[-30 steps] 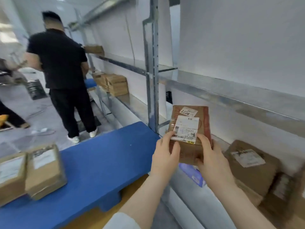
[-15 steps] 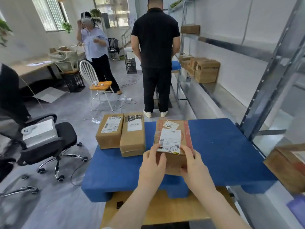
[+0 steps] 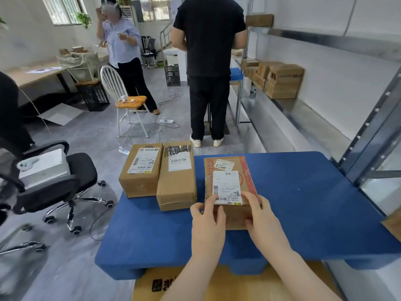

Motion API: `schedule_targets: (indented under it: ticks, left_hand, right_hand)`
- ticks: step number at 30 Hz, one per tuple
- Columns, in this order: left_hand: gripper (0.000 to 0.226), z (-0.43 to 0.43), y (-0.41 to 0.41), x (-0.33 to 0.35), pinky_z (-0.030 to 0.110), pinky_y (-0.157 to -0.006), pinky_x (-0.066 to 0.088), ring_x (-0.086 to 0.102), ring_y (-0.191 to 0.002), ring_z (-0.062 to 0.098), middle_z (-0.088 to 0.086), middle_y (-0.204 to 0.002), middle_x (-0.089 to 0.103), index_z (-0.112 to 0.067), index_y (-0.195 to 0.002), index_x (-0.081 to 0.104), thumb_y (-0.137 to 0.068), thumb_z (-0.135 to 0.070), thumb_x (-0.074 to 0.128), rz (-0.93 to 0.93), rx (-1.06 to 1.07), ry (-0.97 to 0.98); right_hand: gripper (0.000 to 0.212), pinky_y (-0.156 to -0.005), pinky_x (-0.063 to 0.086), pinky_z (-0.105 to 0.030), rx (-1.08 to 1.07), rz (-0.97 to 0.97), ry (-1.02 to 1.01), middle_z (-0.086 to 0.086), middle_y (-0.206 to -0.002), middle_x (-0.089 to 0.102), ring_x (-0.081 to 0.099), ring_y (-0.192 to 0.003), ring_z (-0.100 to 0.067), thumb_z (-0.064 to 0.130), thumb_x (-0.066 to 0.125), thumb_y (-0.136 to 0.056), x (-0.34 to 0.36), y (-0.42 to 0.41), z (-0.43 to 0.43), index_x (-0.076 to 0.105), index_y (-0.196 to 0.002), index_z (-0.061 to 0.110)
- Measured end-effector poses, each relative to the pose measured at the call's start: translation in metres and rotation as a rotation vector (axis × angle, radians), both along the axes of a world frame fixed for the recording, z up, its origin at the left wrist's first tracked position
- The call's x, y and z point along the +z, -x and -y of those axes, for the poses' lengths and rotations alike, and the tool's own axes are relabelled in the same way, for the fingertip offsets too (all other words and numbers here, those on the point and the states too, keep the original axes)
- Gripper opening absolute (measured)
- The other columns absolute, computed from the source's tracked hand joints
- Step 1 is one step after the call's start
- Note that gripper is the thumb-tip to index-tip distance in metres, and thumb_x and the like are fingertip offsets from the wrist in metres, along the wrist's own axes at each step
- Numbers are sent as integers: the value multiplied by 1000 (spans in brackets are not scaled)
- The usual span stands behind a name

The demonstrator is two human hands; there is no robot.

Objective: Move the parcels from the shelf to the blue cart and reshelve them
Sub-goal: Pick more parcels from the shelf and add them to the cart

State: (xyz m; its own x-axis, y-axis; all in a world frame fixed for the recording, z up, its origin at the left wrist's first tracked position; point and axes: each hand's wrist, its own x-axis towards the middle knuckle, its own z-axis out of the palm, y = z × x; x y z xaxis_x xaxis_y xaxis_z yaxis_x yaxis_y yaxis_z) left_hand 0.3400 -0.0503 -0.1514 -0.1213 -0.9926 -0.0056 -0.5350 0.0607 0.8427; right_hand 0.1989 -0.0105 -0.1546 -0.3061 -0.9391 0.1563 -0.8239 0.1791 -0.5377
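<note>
Head view: the red-taped parcel [image 3: 230, 187] appears to rest on the blue cart [image 3: 303, 203], just right of a neighbouring parcel [image 3: 176, 174]. The left hand [image 3: 206, 220] and right hand [image 3: 263, 222] grip its near end, fingers [image 3: 249, 197] clamped over the top edge. It is stiff cardboard and probably light, so opposite sides look the best hold. Its underside and far face are hidden, and the label print is too small to read.
</note>
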Motion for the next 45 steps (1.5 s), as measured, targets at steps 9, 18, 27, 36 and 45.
schedule_targets:
  ticks: [9,18,27,36,45]
  left_hand:
    - [41,15,15,3,38,-73,54,55,-89,24,1,-119,35,-47,-139,29,-99,-43,38,129,113,-8]
    - [44,34,25,12,37,-71,52,54,-81,23,3,-107,36,-46,-143,21,-100,-42,32,246,159,-83]
    - [45,53,34,18,30,-57,35,40,-57,15,5,-99,39,-46,-145,12,-101,-44,22,403,214,-183]
    - [46,64,31,22,30,-59,38,49,-66,18,-3,-79,52,-47,-145,13,-101,-40,23,308,184,-181]
    - [43,68,19,17,35,-67,49,58,-76,24,3,-92,63,-49,-141,19,-99,-43,28,244,135,-124]
  right_hand:
    - [70,-82,51,-27,19,14,24,0,-143,28,50,-107,-19,5,51,-88,-9,5,31,21,-140,40]
    - [70,-81,53,-28,23,18,26,-3,-142,30,50,-108,-19,3,52,-87,-8,5,53,22,-141,36]
    - [71,-80,51,-30,11,-9,21,-4,-140,30,49,-107,-19,5,52,-87,-8,1,74,21,-144,33]
    - [73,-83,51,-31,-2,-13,16,-4,-143,28,47,-112,-19,9,53,-88,-10,-1,86,16,-146,33]
    - [79,-85,51,-29,28,-6,17,-4,-143,26,45,-112,-17,8,54,-86,-9,-2,87,11,-146,36]
